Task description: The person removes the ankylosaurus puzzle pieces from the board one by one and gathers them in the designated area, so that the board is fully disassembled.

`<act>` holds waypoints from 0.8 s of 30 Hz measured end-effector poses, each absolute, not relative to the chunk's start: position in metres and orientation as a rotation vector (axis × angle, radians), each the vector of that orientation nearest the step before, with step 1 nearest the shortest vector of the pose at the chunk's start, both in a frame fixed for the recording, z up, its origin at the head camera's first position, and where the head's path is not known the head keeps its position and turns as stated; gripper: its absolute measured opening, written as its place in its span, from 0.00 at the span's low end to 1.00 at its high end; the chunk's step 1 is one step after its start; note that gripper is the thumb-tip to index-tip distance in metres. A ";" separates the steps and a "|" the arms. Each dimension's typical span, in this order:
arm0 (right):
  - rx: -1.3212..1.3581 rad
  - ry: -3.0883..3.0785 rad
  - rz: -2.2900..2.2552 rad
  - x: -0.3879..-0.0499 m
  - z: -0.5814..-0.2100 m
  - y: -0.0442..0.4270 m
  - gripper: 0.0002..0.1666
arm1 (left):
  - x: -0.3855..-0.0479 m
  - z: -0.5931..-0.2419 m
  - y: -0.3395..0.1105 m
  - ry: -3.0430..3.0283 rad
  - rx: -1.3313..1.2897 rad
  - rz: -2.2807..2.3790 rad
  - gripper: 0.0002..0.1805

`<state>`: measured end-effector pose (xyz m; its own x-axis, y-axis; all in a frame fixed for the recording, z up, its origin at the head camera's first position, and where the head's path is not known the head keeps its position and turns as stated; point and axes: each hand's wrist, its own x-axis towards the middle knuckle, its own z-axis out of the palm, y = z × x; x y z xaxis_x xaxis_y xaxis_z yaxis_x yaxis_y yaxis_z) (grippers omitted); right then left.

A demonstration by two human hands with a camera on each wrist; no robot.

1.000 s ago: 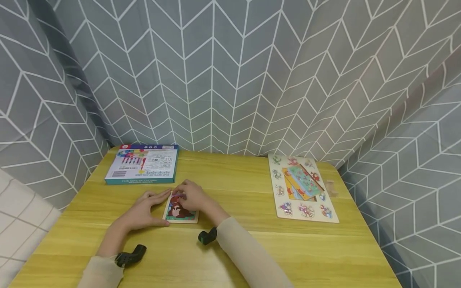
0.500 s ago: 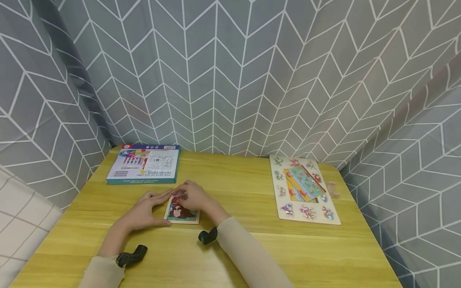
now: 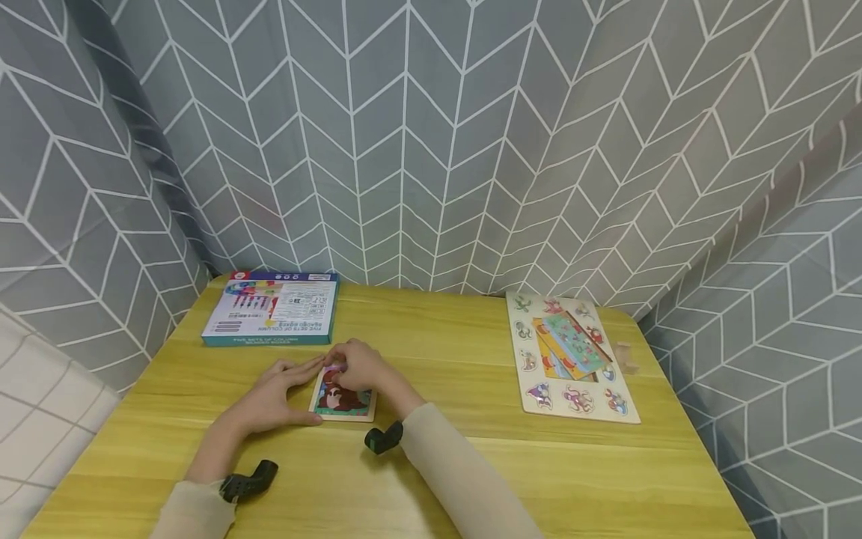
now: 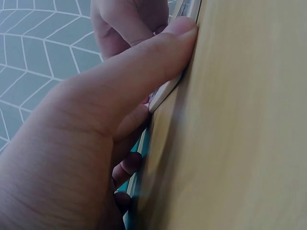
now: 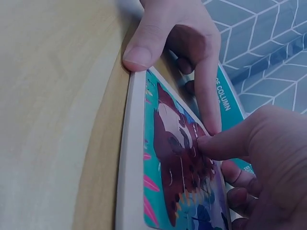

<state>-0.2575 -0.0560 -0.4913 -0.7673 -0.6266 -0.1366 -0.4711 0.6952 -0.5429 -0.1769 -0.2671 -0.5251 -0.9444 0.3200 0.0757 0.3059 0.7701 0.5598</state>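
Head view: your spread left hand [image 3: 268, 400] braces the picture board [image 3: 345, 408]; your curled right hand [image 3: 360, 365] grips it. Judge visible artwork [image 5: 176, 165] complete; covered part cannot be verified.

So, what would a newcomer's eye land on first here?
Probably the left hand and right hand, close together at a small picture board left of the table's middle. Next, perhaps, the flat white-and-teal box just beyond them, then the cream board at far right with colourful cards lying on it. Patterned grey cloth fills the background.
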 end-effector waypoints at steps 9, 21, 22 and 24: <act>-0.949 2.635 -0.674 -0.254 -0.496 -0.053 0.17 | -0.176 -0.526 -0.265 2.931 0.497 0.911 0.58; -1.054 2.616 -0.692 -0.254 -0.500 -0.047 0.21 | -0.177 -0.528 -0.266 2.945 0.519 0.906 0.59; -1.063 2.614 -0.691 -0.255 -0.500 -0.047 0.21 | -0.177 -0.528 -0.266 2.947 0.519 0.905 0.60; -1.081 2.606 -0.697 -0.256 -0.501 -0.046 0.21 | -0.177 -0.529 -0.267 2.951 0.524 0.899 0.60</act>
